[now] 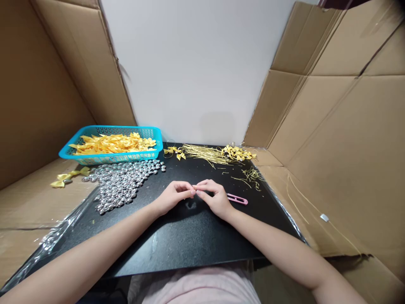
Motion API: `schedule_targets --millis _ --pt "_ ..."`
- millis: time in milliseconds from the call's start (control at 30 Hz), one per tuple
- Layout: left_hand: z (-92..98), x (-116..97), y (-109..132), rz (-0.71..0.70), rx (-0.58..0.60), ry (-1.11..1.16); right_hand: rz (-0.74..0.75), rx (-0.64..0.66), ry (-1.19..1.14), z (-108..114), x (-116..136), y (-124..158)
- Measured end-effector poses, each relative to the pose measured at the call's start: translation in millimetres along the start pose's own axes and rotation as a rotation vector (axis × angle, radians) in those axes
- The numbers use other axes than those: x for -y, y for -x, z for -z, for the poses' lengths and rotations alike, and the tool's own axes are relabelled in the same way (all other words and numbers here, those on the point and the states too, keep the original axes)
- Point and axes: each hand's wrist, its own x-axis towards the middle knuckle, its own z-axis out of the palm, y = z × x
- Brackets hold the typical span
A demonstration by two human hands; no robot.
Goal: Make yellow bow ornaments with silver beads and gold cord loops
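My left hand [176, 196] and my right hand [214, 197] meet fingertip to fingertip above the middle of the black table [152, 245]. Both are closed in a pinch, and whatever lies between the tips is too small and hidden to make out. Partly behind my right hand lies a pink cutter or clip with a slotted handle [238, 199]. To the left of my left hand spreads a pile of shiny silver beads [118, 183]. Beyond the hands is a bundle of gold cords [205, 153].
A blue basket [68, 150] of yellow ribbon bows [117, 143] stands at the back left. Loose bows [66, 179] lie by the beads. Bows with gold cord [237, 153] are heaped at the back right, near cord scraps [252, 175]. Cardboard walls [341, 126] flank the table.
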Motion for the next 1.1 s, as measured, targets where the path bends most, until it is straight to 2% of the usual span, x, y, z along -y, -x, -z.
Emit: schedule_targets --millis 500,800,1100 --pt "8.0 -8.4 -3.0 0.093 0.222 -0.009 0.072 0.091 0.075 4.0 4.2 0.9" --pt "11.6 -12.2 -3.9 0.145 0.354 0.001 0.198 0.128 0.172 4.9 6.9 2.0" --pt "15.9 -9.6 -5.5 0.207 0.45 0.01 0.256 0.22 0.253 5.7 4.3 2.2"
